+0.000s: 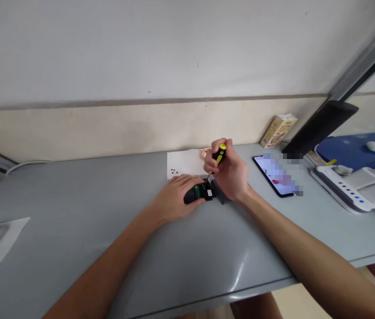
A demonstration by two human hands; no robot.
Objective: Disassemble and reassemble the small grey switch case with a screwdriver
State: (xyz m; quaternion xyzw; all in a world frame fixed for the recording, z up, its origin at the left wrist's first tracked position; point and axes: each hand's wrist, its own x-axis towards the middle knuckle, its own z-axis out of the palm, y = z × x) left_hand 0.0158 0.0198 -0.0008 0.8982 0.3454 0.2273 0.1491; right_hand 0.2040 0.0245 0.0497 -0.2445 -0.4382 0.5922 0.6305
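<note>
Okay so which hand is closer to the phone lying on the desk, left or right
Right. The right hand, gripping the screwdriver, is left of the phone across a gap; the left hand is farther left, holding the black device.

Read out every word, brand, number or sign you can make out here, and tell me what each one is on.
None can be read with certainty.
White label on the black device in the left hand: too small.
Printing on the carton by the wall: too small and blurred.
Phone screen: partly pixelated, nothing legible.
Marks on the screwdriver in the right hand: too small.
</note>
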